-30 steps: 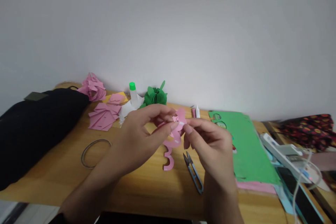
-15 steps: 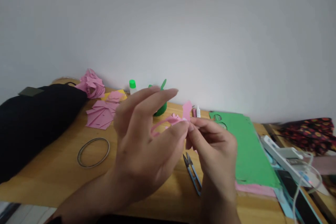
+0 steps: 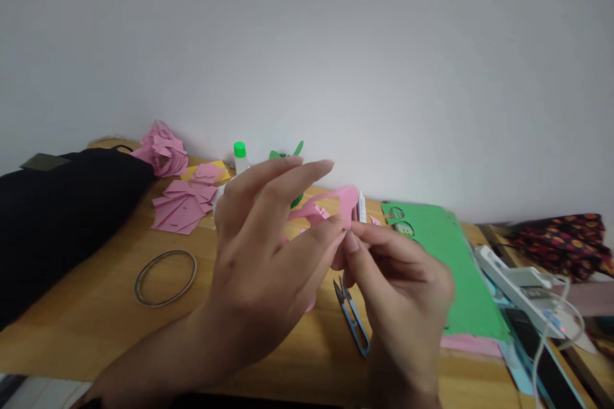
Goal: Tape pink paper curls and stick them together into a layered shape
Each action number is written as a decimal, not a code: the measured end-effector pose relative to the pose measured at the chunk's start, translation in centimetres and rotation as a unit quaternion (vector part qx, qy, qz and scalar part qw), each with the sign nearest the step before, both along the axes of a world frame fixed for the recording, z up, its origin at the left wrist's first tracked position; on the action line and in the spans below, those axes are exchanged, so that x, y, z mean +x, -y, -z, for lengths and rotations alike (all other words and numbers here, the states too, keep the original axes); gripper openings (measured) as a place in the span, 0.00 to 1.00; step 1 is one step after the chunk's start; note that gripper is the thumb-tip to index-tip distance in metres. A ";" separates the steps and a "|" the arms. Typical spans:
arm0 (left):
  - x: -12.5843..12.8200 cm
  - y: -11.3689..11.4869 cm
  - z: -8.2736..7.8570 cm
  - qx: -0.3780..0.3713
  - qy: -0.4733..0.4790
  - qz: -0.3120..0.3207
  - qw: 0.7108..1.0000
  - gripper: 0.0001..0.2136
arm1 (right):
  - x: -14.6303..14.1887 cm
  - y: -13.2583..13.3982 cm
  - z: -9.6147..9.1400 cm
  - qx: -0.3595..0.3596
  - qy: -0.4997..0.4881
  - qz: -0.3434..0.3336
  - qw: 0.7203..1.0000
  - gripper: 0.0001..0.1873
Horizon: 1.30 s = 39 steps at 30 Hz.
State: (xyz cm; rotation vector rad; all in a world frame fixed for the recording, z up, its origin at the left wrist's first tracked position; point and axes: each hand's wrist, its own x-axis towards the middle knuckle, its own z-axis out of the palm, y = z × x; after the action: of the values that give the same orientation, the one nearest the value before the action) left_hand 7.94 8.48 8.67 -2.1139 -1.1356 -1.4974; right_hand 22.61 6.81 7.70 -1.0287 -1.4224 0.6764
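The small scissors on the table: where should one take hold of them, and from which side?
Probably pinch the small scissors by the rounded handle end, coming from the wearer's side: the blades point away toward the wall, and that end lies nearest.

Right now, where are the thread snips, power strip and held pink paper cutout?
Thread snips (image 3: 355, 332), head view: blue handle.
Power strip (image 3: 508, 281), head view: white casing.
Pink paper cutout (image 3: 350, 200), head view: upper part.

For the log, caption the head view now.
Left hand and right hand meet at a pink paper cutout above a wooden table, thread snips lying nearby.
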 end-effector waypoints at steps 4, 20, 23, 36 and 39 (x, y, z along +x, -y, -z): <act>-0.3 -0.2 -0.1 -0.028 -0.007 0.021 0.999 0.06 | 0.1 0.3 0.0 0.055 0.071 0.042 0.995 0.12; -0.2 -0.4 -0.3 -0.060 0.020 0.057 0.996 0.06 | 0.3 0.4 -0.8 0.139 0.204 0.105 0.963 0.12; -0.3 -0.6 -0.3 -0.070 0.027 0.073 0.995 0.07 | 0.3 0.4 -0.8 0.140 0.207 0.104 0.963 0.12; -0.6 -0.9 -0.5 -0.071 0.035 0.102 0.992 0.06 | 0.3 0.6 -1.0 0.137 0.214 0.110 0.961 0.13; -0.7 -1.1 -0.4 -0.080 0.039 0.127 0.988 0.07 | 0.3 0.5 -0.9 0.138 0.208 0.105 0.963 0.13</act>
State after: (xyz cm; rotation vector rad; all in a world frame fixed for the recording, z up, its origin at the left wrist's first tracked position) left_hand 7.26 9.54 9.10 -2.4047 -1.0787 -1.6628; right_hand 22.86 6.26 8.61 -1.1170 -1.6812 0.0988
